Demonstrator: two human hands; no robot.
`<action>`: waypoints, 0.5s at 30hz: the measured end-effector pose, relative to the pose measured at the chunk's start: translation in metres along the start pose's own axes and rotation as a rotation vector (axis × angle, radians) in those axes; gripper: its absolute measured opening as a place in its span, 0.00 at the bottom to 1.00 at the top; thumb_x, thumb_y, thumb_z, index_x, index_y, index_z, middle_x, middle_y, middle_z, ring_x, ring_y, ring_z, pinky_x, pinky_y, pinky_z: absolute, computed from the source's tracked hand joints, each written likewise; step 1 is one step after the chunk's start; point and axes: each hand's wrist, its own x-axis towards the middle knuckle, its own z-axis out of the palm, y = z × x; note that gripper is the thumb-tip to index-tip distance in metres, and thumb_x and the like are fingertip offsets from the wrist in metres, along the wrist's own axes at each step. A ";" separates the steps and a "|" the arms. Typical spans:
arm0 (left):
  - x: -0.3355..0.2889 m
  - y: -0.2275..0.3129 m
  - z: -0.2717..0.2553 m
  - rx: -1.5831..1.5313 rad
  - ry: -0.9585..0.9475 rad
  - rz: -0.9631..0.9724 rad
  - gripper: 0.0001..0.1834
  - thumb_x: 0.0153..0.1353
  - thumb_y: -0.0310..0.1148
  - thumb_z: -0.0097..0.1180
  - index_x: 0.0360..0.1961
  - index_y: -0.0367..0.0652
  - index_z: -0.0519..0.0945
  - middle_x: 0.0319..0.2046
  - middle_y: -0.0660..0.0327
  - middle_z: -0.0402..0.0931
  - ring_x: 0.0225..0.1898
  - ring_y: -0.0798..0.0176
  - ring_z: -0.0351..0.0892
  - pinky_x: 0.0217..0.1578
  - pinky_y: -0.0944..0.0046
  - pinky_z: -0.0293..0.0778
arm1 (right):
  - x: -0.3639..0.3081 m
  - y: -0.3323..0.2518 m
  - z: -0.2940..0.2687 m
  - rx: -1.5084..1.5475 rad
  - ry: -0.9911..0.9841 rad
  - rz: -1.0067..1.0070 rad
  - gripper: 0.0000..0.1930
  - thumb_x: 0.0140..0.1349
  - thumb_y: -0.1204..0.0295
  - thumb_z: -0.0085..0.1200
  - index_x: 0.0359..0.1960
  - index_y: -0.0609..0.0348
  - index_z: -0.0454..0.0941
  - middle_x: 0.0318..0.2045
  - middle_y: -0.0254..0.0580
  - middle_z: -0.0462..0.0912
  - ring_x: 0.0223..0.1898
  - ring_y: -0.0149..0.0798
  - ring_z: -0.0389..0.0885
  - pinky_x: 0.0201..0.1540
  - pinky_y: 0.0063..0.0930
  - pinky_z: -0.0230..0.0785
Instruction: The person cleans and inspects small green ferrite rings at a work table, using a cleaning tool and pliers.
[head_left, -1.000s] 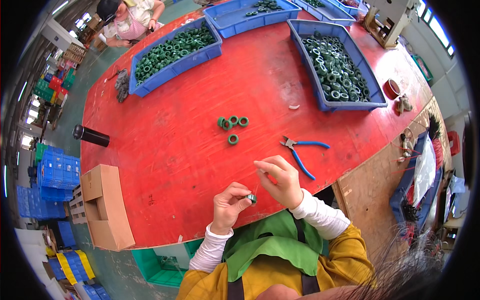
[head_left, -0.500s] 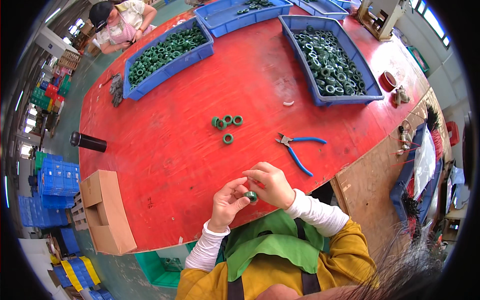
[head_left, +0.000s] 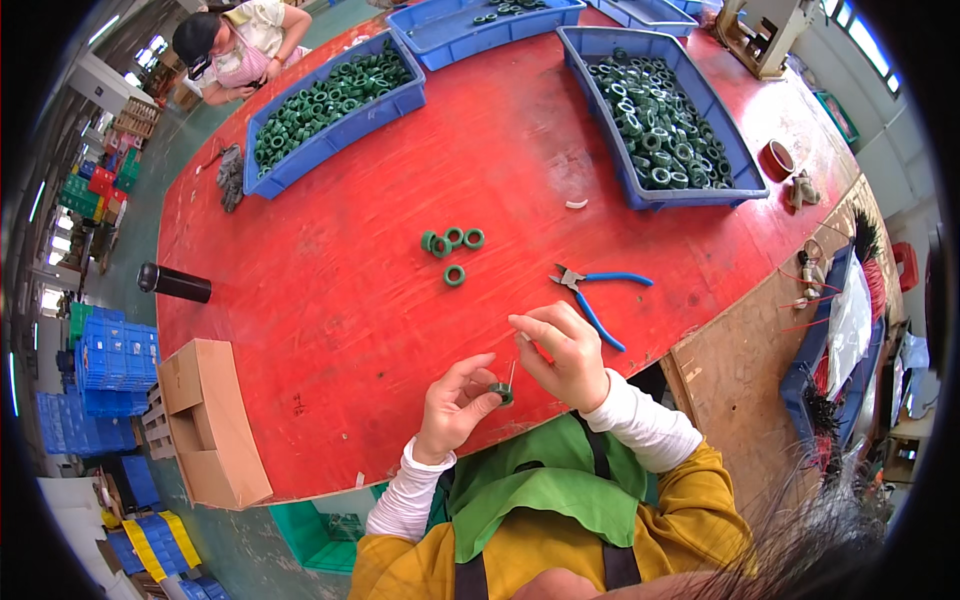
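Near the table's front edge, my left hand (head_left: 452, 408) pinches a small dark green ring (head_left: 502, 393) between thumb and fingers. A thin pale wire (head_left: 513, 374) rises from that ring. Just above and to the right, my right hand (head_left: 566, 352) has thumb and forefinger closed at the upper end of the wire; the exact grip is too small to see. Farther out on the red table lie several loose green rings (head_left: 454, 275), one apart from a small cluster. Blue-handled cutting pliers (head_left: 597, 291) rest with jaws apart, beyond my right hand.
Blue trays of green rings stand at the far left (head_left: 262, 184) and far right (head_left: 652, 196). A black bottle (head_left: 180, 284) and an open cardboard box (head_left: 228, 425) are at the left edge. A co-worker (head_left: 245, 50) sits beyond. Bundled wires (head_left: 872, 290) fill a bin at right.
My right hand has moved up and to the right, away from the ring, and the thin wire now shows between them. My left hand stays nearly in place, holding the ring.
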 end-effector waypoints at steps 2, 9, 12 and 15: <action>0.000 0.002 0.000 0.012 -0.009 0.005 0.25 0.59 0.21 0.57 0.58 0.36 0.67 0.37 0.59 0.75 0.38 0.68 0.78 0.40 0.69 0.75 | 0.000 0.001 0.001 0.005 -0.005 -0.006 0.17 0.46 0.84 0.58 0.41 0.62 0.78 0.29 0.43 0.78 0.28 0.41 0.76 0.28 0.31 0.69; 0.002 0.008 -0.002 0.084 -0.141 -0.004 0.24 0.58 0.20 0.57 0.57 0.36 0.69 0.35 0.63 0.73 0.34 0.73 0.74 0.36 0.74 0.72 | -0.013 0.006 0.016 0.061 -0.141 0.055 0.15 0.43 0.81 0.59 0.38 0.62 0.79 0.28 0.41 0.77 0.29 0.41 0.76 0.30 0.31 0.71; 0.002 0.009 -0.002 0.098 -0.154 -0.012 0.23 0.58 0.19 0.57 0.56 0.36 0.71 0.34 0.64 0.71 0.34 0.74 0.73 0.35 0.74 0.72 | -0.016 0.006 0.017 0.101 -0.201 0.105 0.14 0.43 0.79 0.59 0.36 0.62 0.79 0.27 0.40 0.77 0.30 0.42 0.77 0.32 0.33 0.72; 0.002 0.006 -0.003 0.089 -0.153 -0.023 0.21 0.58 0.19 0.57 0.54 0.35 0.72 0.35 0.63 0.72 0.35 0.73 0.74 0.35 0.74 0.72 | -0.019 0.007 0.018 0.137 -0.231 0.157 0.14 0.43 0.79 0.59 0.36 0.63 0.80 0.26 0.41 0.77 0.29 0.41 0.77 0.31 0.31 0.72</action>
